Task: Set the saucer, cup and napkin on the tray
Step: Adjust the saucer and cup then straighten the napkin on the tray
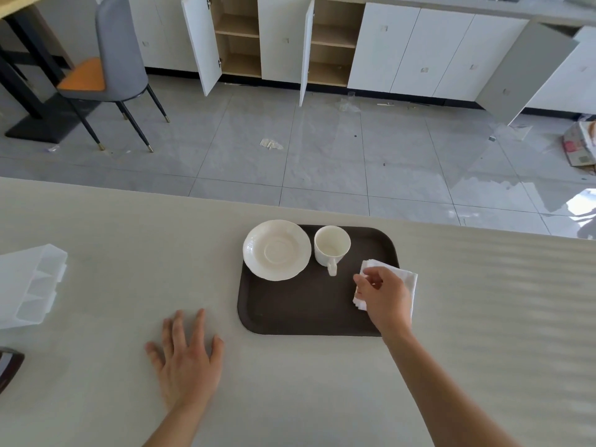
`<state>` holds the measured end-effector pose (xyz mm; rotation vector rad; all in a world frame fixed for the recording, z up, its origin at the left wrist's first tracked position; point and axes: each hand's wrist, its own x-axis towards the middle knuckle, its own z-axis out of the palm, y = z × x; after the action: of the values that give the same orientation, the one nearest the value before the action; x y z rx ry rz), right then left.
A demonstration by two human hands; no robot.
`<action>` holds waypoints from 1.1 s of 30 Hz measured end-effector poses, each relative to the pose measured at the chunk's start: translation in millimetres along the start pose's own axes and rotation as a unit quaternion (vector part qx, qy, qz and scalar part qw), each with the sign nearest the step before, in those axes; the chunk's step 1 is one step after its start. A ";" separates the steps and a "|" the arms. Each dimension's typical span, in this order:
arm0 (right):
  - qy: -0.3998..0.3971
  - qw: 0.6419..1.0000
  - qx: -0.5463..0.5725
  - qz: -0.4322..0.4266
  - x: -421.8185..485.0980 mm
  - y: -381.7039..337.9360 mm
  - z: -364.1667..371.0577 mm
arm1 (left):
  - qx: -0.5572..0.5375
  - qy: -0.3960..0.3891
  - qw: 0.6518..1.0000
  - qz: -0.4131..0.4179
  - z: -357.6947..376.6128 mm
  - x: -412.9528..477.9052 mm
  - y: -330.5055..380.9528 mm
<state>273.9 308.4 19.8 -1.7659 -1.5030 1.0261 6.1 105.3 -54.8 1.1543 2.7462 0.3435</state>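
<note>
A dark brown tray [300, 311] lies on the pale table. A white saucer [276, 250] rests on the tray's far left corner, overhanging its rim. Beside it to the right, a white cup [332, 246] stands upright on the tray, handle toward me. A folded white napkin [408, 280] lies across the tray's right edge, partly hidden under my right hand [383, 293], whose fingers pinch its left side. My left hand [187, 359] lies flat on the table, fingers spread, left of the tray's near corner, holding nothing.
A translucent plastic container [32, 285] sits at the table's left edge, and a dark object [9, 366] pokes in below it. The table's far edge runs just beyond the tray. Past it are floor, a grey chair [119, 59] and open cabinets.
</note>
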 end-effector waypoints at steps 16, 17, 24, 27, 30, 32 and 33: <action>0.048 0.983 -0.173 0.030 20.5 53.7 -80.3 | -0.218 -0.094 0.926 0.295 4.2 -46.4 198.2; 0.048 0.983 -0.175 0.026 22.6 52.9 -79.6 | -0.224 -0.120 0.925 0.284 5.6 -44.9 213.2; 0.033 0.983 -0.180 0.025 37.7 50.9 -75.9 | -0.244 -0.194 0.932 0.186 18.0 -36.4 260.8; 0.028 0.984 -0.175 0.023 41.5 51.1 -73.3 | -0.248 -0.195 0.933 0.171 21.7 -36.2 260.2; 0.028 0.984 -0.175 0.008 43.5 49.0 -69.0 | -0.255 -0.196 0.933 0.159 21.3 -38.6 259.0; 0.027 0.985 -0.171 -0.001 44.8 46.5 -65.5 | -0.266 -0.192 0.933 0.148 19.1 -41.6 257.5; 0.025 0.985 -0.171 -0.005 45.5 45.2 -63.3 | -0.271 -0.188 0.933 0.142 18.1 -43.4 256.0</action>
<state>354.1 347.5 7.3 -1.9953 -1.7335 0.7433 215.6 250.8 -2.9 1.2836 1.9754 0.7649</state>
